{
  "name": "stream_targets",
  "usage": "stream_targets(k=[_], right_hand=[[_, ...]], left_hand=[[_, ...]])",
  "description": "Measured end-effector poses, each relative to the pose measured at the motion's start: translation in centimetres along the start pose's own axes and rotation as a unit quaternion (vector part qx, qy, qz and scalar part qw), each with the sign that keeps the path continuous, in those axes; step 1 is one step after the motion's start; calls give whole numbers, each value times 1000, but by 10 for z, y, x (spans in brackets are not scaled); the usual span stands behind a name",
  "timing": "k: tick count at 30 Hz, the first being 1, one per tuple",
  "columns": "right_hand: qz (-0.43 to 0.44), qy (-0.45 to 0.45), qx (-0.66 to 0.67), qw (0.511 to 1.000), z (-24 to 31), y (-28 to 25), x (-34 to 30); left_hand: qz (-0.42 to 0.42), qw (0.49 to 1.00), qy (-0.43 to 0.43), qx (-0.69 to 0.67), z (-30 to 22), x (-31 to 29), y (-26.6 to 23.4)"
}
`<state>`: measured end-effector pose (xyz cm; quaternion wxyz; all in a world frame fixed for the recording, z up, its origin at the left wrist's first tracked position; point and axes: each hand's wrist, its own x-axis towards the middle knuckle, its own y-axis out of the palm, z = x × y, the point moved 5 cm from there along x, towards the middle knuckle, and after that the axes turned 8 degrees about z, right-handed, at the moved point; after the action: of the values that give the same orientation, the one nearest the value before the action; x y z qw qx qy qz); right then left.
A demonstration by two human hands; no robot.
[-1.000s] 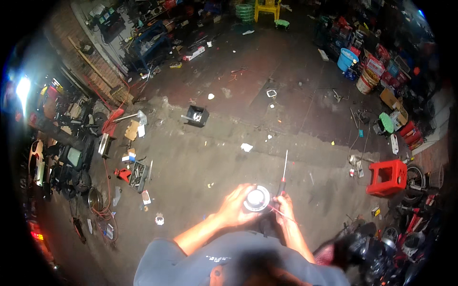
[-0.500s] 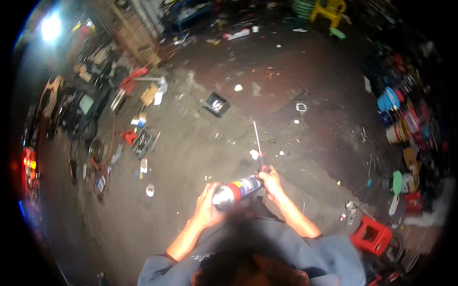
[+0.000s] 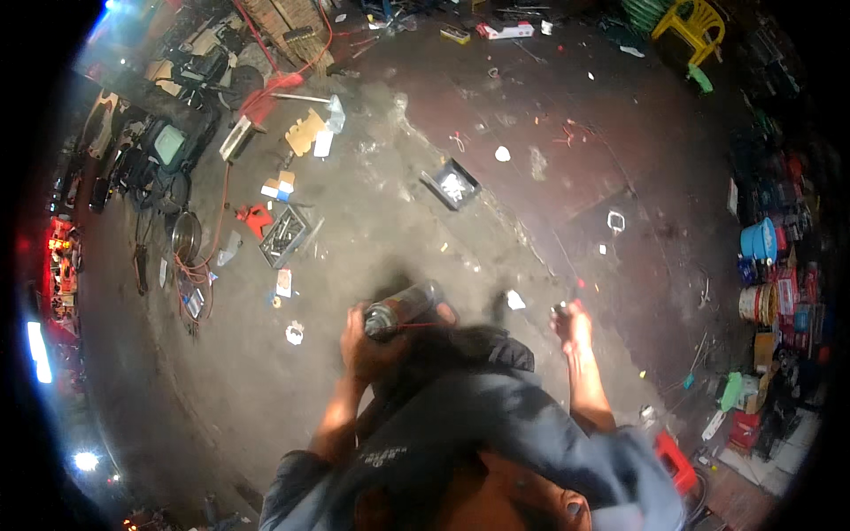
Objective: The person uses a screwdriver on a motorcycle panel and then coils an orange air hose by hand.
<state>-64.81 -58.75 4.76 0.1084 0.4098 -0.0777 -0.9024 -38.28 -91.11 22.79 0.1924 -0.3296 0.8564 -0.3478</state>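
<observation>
My left hand [image 3: 359, 343] is wrapped round an aerosol can [image 3: 407, 305], which lies tilted in front of my body with its silver end toward the palm. A thin red straw [image 3: 423, 325] shows beside the can. Apart from it, out to the right, my right hand [image 3: 576, 327] is closed. A small dark and silver piece [image 3: 560, 310] shows at its fingers. Just beyond it are a red spot and a faint thin line, perhaps a slim rod; whether the hand holds that rod is unclear.
On the floor ahead stands a black tray [image 3: 453, 184] with pale pieces in it. A grey box of metal parts [image 3: 285, 235] and an orange cable [image 3: 212, 239] are at left. A blue bucket [image 3: 759, 240] stands among clutter at right; a yellow chair [image 3: 691, 31] is at the far right.
My right hand has left the can and moved right. The can stays in my left hand, shifted slightly left and farther away. The view has swung, so floor objects appear farther right.
</observation>
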Motion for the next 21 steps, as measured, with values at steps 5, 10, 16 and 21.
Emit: stream_targets(k=[5, 10, 16, 21], right_hand=[[-60, 33, 65, 996, 7, 19, 15], [-76, 70, 97, 990, 3, 60, 53], [-66, 83, -10, 994, 57, 146, 104], [70, 23, -11, 997, 111, 229, 156]], left_hand=[[-7, 996, -70, 50, 35, 77, -53], [-39, 995, -75, 47, 58, 130, -72], [-68, 977, -198, -32, 101, 146, -76], [-141, 973, -158, -94, 142, 163, -79]])
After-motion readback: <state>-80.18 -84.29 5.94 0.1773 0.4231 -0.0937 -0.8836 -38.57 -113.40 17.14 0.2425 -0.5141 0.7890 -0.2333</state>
